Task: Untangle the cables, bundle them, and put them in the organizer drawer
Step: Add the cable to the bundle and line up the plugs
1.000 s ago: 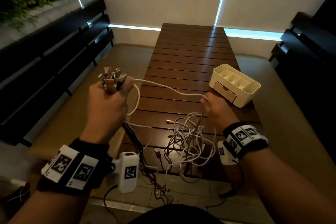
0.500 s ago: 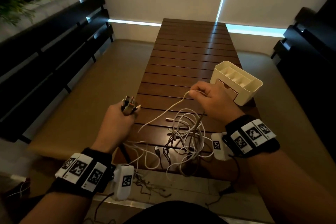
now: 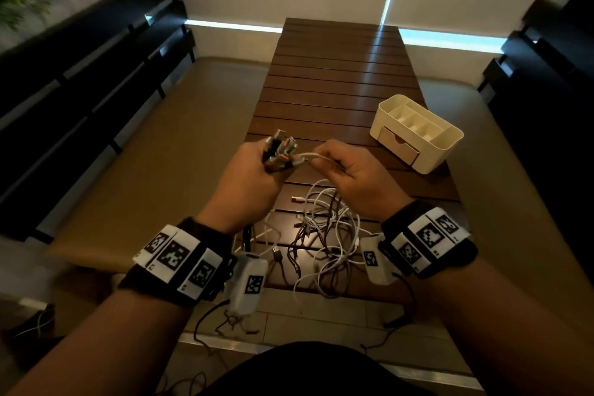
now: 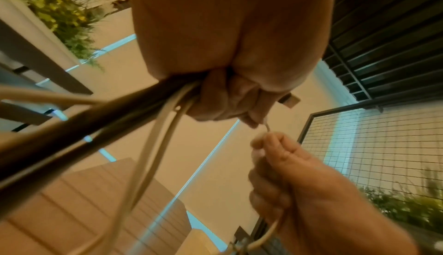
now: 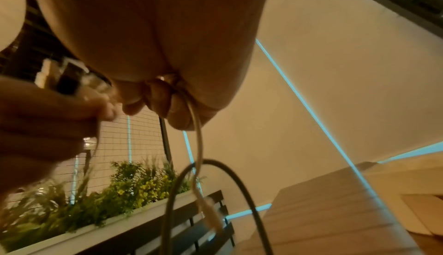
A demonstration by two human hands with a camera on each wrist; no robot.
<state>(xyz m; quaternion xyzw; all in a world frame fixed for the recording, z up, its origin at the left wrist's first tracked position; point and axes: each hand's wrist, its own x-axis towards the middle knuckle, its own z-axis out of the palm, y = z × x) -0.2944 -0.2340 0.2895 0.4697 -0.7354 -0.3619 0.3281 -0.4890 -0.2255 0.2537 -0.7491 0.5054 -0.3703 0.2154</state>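
My left hand [image 3: 257,170] grips a bunch of cable plugs [image 3: 280,154] that stick up out of the fist; their black and white cords [image 4: 153,119] run down from it. My right hand [image 3: 340,170] pinches a white cable [image 3: 316,156] close to its plug, right beside the left fist. In the right wrist view that white cable [image 5: 198,145] hangs from the curled fingers. A tangle of white and dark cables [image 3: 321,231] lies on the table's near end below both hands. The cream organizer [image 3: 418,133] stands at the right, its small front drawer [image 3: 398,145] pushed in.
The long slatted wooden table [image 3: 340,80] stretches away ahead. Dark benches [image 3: 83,80] run along the left and right sides. A planter with green plants [image 5: 124,192] stands behind the left bench. Thin cords [image 3: 225,321] dangle off the table's near edge.
My left hand came down and then in towards the middle. My right hand rose from the tangle, drawing the white cable up, and met the left fist at the plugs.
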